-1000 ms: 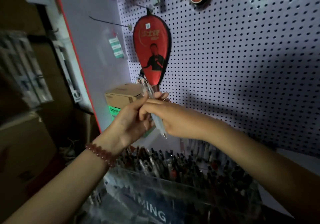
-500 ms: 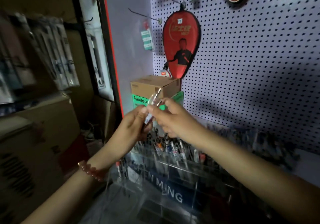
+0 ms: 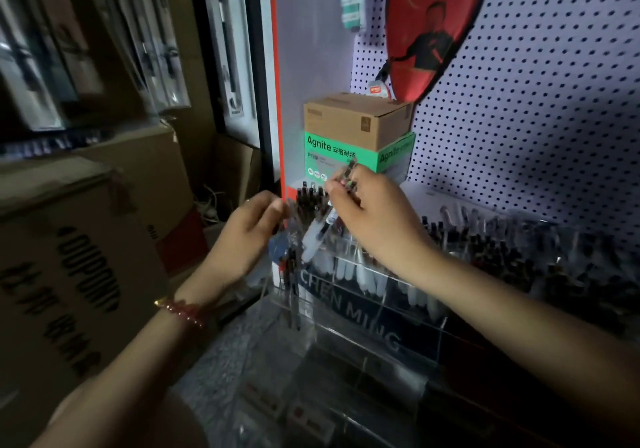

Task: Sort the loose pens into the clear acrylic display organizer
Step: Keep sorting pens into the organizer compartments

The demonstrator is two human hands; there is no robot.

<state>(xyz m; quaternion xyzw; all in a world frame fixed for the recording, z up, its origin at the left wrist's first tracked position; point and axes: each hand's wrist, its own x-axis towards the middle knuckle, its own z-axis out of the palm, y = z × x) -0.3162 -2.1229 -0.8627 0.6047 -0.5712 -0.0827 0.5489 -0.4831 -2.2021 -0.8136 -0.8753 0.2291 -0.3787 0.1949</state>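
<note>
The right hand pinches one pen by its upper part, the fingers curled round the barrel. The long axis of the pen is tilted; its top end points up and to the right, toward the green box, and its clear lower end points down and to the left. This lower end hangs just above the left rear compartments of the clear acrylic organizer, which stands near the left edge of the surface; dark-capped pens stand there upright and close together. I judge that the coming move is to turn the pen more upright and lower it into a gap between them; the right hand alone can do this. The left hand is beside the left wall of the organizer, its fingers loosely curled; whether it holds anything I cannot tell, because the picture is blurred there.
</note>
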